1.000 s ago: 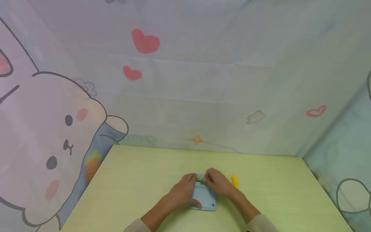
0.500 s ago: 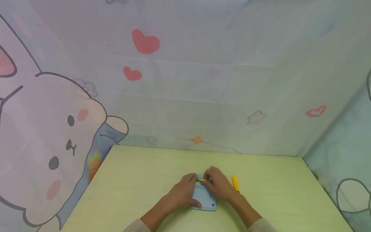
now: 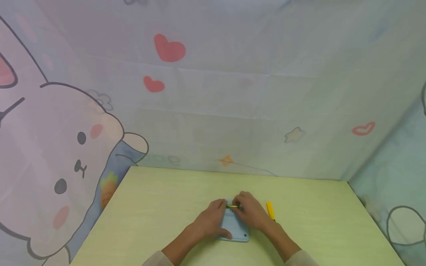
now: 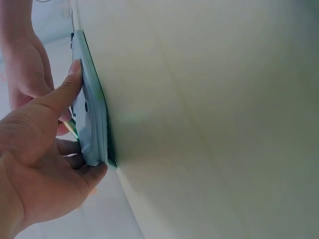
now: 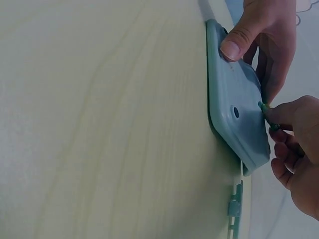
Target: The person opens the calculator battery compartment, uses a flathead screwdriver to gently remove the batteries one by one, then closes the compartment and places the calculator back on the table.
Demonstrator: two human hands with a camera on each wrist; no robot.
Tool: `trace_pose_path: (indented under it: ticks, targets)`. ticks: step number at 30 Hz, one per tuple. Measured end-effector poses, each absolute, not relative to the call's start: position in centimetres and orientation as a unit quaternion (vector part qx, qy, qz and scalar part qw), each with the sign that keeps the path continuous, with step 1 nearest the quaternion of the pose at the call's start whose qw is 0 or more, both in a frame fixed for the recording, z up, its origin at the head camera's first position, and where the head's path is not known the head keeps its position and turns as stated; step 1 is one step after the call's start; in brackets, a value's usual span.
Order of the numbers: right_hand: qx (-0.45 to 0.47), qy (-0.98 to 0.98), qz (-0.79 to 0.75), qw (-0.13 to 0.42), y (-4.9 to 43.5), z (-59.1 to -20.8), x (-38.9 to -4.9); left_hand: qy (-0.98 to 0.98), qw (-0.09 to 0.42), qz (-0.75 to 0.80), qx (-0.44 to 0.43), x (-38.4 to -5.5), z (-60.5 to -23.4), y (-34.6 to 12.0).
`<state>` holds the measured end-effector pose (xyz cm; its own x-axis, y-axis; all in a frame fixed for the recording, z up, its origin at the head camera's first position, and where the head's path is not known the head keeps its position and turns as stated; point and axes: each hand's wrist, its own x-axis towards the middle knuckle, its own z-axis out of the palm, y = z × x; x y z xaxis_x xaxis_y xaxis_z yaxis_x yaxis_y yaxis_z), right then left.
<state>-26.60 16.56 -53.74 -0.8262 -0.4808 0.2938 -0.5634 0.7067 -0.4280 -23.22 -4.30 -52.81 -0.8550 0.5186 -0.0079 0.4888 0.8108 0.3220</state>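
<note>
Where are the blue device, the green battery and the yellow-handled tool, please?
Blue device [image 5: 243,92], right wrist view: top face.
Green battery [image 3: 231,206], head view: exposed side.
Yellow-handled tool [image 3: 270,210], head view: handle.

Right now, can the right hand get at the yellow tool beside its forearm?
Not at once, probably: the right hand pinches a green battery at the blue device. With that released, likely yes: the yellow tool lies close, its yellow part uncovered, though the right forearm seems to hide its near end.

Head cam: above blue case [image 3: 235,226], well back, facing forward-down. Wrist cams: close, facing case, rolled sideways; left one on its left, right on its right. All share case.
</note>
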Motion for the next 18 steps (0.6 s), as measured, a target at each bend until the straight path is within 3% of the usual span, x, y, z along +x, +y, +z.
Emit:
trace_pose_path:
  ticks: [7, 18]
  targets:
    - [0.291, -0.923, 0.241, 0.073, 17.1, -52.7, -26.4, 0.951, 0.047, 0.154, 0.264, -23.1, -52.7, -4.3]
    - [0.269, -0.929, 0.254, 0.017, 18.7, -51.7, -26.4, 0.952, 0.053, 0.162, 0.255, -23.0, -52.7, -4.2]
